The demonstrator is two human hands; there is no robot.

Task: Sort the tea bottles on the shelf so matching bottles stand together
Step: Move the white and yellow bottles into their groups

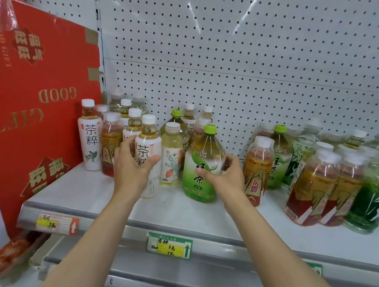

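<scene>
On the white shelf (90,194) stand mixed tea bottles. My left hand (131,169) wraps around a white-labelled tea bottle with a white cap (148,140) near the front. My right hand (225,176) grips a green tea bottle with a green cap (203,157) beside it. Between them, slightly behind, stands a pale flower-printed bottle (170,157). Another white-labelled bottle (89,136) and a brown-labelled one (110,144) stand at the left. To the right stand a brown-labelled bottle (257,168), a second green tea bottle (278,156) and two more brown-labelled bottles (313,188).
A large red gift box (36,101) leans against the shelf's left end. Clear green bamboo-printed bottles (368,200) crowd the far right. A perforated white back panel (234,68) rises behind. Price tags (169,246) hang on the shelf's front rail.
</scene>
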